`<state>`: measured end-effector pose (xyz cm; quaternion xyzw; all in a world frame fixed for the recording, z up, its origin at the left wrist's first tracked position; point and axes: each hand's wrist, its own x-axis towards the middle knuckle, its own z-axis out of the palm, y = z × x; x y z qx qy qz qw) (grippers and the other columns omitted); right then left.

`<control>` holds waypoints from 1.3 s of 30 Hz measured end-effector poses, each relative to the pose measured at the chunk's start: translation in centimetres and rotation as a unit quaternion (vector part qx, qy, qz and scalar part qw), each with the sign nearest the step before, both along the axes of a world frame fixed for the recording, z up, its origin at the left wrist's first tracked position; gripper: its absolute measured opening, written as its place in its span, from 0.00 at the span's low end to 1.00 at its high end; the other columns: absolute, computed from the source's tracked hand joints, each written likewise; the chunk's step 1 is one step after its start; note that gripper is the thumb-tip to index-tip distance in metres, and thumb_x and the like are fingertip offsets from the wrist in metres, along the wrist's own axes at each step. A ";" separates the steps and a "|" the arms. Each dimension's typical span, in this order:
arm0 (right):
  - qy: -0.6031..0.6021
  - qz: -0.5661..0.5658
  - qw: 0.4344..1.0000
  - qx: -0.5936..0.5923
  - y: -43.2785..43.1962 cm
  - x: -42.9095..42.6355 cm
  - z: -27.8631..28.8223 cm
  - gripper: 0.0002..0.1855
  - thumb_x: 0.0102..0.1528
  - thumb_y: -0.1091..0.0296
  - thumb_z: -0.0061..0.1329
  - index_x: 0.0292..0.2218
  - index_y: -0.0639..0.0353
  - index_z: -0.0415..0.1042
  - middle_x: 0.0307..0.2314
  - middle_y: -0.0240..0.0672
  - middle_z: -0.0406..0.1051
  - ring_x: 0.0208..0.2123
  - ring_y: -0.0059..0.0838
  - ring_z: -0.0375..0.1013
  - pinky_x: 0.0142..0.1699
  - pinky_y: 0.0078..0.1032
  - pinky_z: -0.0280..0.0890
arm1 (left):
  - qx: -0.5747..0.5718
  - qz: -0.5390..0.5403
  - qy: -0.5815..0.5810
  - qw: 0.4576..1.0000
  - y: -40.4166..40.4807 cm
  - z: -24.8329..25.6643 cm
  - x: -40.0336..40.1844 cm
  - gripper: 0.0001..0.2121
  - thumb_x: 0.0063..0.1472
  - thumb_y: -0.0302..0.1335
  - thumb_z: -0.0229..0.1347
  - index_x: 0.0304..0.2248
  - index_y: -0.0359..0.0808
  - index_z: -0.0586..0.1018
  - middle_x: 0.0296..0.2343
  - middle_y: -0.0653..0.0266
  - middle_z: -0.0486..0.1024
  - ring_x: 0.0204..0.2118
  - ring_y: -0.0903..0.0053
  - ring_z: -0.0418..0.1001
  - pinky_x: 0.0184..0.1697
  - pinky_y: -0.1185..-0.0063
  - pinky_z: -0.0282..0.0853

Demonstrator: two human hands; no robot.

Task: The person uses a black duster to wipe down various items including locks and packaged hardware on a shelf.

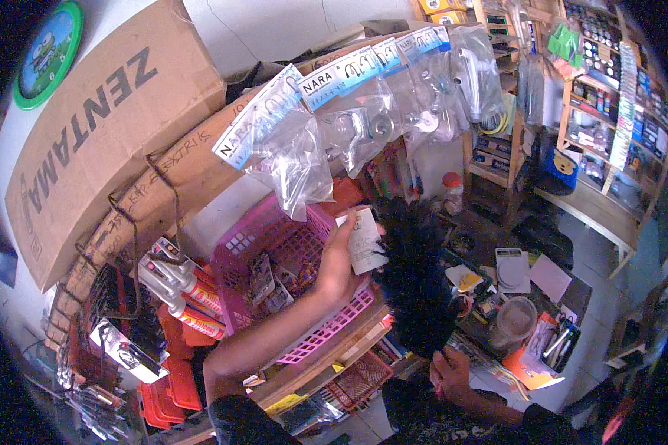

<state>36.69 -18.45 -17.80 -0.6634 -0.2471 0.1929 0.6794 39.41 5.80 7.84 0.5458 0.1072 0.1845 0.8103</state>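
Note:
My left hand (339, 256) holds a small white box or packet (364, 242) bearing writing, above the near rim of a pink plastic basket (325, 328). Small packets lie inside the basket. My right hand (450, 370) is closed around the lower end of a black feather duster (414, 272), whose dark plume stands up between my hands and reaches beside the white packet. The duster hides part of what lies behind it.
Clear plastic bags (300, 161) hang from a wooden beam (200, 150) above the basket. Silicone sealant cartridges (195, 306) stand at left. A cluttered low table (581, 289) with a plastic tub (515, 320) is at right, near stocked shelves and a wooden bench (584, 211).

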 end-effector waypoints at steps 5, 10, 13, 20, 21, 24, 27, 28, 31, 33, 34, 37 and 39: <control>0.215 -0.008 0.975 0.047 0.9 -0.2 3.7 0.13 0.59 0.65 0.39 0.23 0.53 0.55 0.11 0.26 0.56 0.10 0.17 0.54 0.15 0.19 0.51 | 0.063 0.023 0.027 0.997 0.3 -0.4 0.0 0.16 0.61 0.42 0.45 0.42 0.40 0.69 0.30 0.66 0.73 0.29 0.77 0.72 0.31 0.75 0.70; 0.079 -0.007 0.996 0.043 1.1 1.1 2.7 0.12 0.60 0.63 0.39 0.26 0.53 0.55 0.09 0.26 0.55 0.09 0.17 0.54 0.15 0.19 0.50 | -0.032 0.042 0.076 0.996 -0.5 0.7 -0.2 0.20 0.63 0.46 0.37 0.40 0.38 0.70 0.28 0.64 0.74 0.26 0.76 0.71 0.29 0.76 0.68; 0.003 -0.016 1.000 0.005 0.9 1.7 0.3 0.12 0.60 0.63 0.39 0.25 0.53 0.55 0.09 0.26 0.55 0.09 0.17 0.55 0.14 0.20 0.51 | -0.058 -0.054 -0.056 0.995 0.6 0.1 0.6 0.26 0.63 0.51 0.34 0.41 0.35 0.71 0.28 0.64 0.74 0.26 0.74 0.71 0.31 0.75 0.68; 0.170 0.040 0.981 0.088 1.2 0.9 2.9 0.14 0.58 0.71 0.40 0.20 0.52 0.57 0.09 0.25 0.54 0.10 0.16 0.55 0.15 0.19 0.51 | -0.091 -0.033 -0.086 0.992 0.0 0.4 -0.1 0.25 0.64 0.46 0.33 0.50 0.37 0.67 0.41 0.58 0.72 0.45 0.68 0.70 0.52 0.70 0.62; 0.003 0.013 0.996 0.085 1.8 1.0 3.0 0.14 0.57 0.71 0.42 0.20 0.53 0.57 0.10 0.24 0.54 0.11 0.14 0.55 0.16 0.19 0.51 | -0.196 -0.170 -0.212 0.942 0.4 -0.3 0.1 0.25 0.64 0.46 0.34 0.50 0.37 0.66 0.44 0.56 0.69 0.48 0.66 0.66 0.55 0.67 0.58; -0.057 0.005 0.996 0.062 1.8 0.8 5.7 0.15 0.56 0.71 0.44 0.18 0.55 0.58 0.10 0.23 0.54 0.14 0.12 0.55 0.17 0.19 0.50 | -0.362 -0.330 -0.259 0.833 1.0 -1.2 0.1 0.25 0.63 0.45 0.36 0.52 0.34 0.63 0.47 0.55 0.67 0.52 0.62 0.62 0.58 0.63 0.53; -0.004 0.025 0.999 0.039 1.5 1.2 3.4 0.16 0.56 0.69 0.45 0.17 0.55 0.58 0.11 0.22 0.55 0.15 0.10 0.56 0.18 0.19 0.49 | -0.135 -0.036 -0.056 0.989 -0.7 -0.1 1.2 0.26 0.63 0.46 0.36 0.51 0.32 0.63 0.47 0.55 0.66 0.52 0.60 0.62 0.58 0.63 0.53; -0.030 0.037 0.998 0.037 1.4 0.9 3.3 0.16 0.56 0.69 0.45 0.17 0.55 0.58 0.11 0.22 0.55 0.15 0.10 0.56 0.18 0.18 0.49 | -0.154 -0.085 -0.084 0.981 1.3 -2.3 1.3 0.30 0.62 0.50 0.37 0.52 0.33 0.63 0.48 0.55 0.66 0.51 0.61 0.63 0.57 0.64 0.55; 0.019 0.070 0.997 0.020 1.0 0.3 5.0 0.16 0.56 0.68 0.44 0.17 0.53 0.59 0.11 0.21 0.56 0.14 0.10 0.55 0.17 0.17 0.48 | -0.164 -0.192 -0.112 0.961 2.2 -2.4 1.0 0.33 0.60 0.55 0.37 0.52 0.34 0.63 0.48 0.56 0.66 0.51 0.62 0.64 0.56 0.65 0.57; 0.114 0.041 0.992 0.040 0.9 0.4 5.0 0.16 0.56 0.67 0.44 0.17 0.53 0.60 0.11 0.21 0.57 0.13 0.10 0.55 0.17 0.17 0.48 | -0.153 -0.248 -0.112 0.950 0.6 -1.0 1.0 0.33 0.60 0.55 0.37 0.53 0.34 0.63 0.48 0.56 0.66 0.51 0.63 0.64 0.56 0.66 0.57; 0.205 0.012 0.977 0.061 0.9 0.5 5.0 0.16 0.57 0.66 0.44 0.17 0.53 0.60 0.11 0.21 0.57 0.13 0.10 0.55 0.17 0.16 0.48 | -0.136 -0.131 -0.090 0.978 -1.0 -0.2 1.4 0.31 0.61 0.53 0.37 0.50 0.33 0.65 0.46 0.54 0.68 0.49 0.61 0.65 0.55 0.65 0.58; 0.076 0.083 0.991 0.070 1.0 0.3 4.0 0.17 0.57 0.64 0.43 0.18 0.52 0.60 0.11 0.20 0.57 0.13 0.10 0.55 0.17 0.16 0.48 | -0.109 -0.140 -0.106 0.978 1.1 -1.6 1.5 0.31 0.60 0.54 0.36 0.49 0.33 0.66 0.45 0.54 0.68 0.48 0.60 0.66 0.54 0.65 0.59; 0.004 0.064 0.996 0.054 1.1 1.2 2.5 0.17 0.58 0.64 0.43 0.18 0.52 0.60 0.11 0.20 0.57 0.13 0.10 0.54 0.17 0.17 0.48 | -0.107 -0.272 -0.140 0.946 1.1 -1.4 1.5 0.34 0.59 0.57 0.36 0.50 0.34 0.66 0.47 0.56 0.67 0.49 0.62 0.66 0.54 0.64 0.60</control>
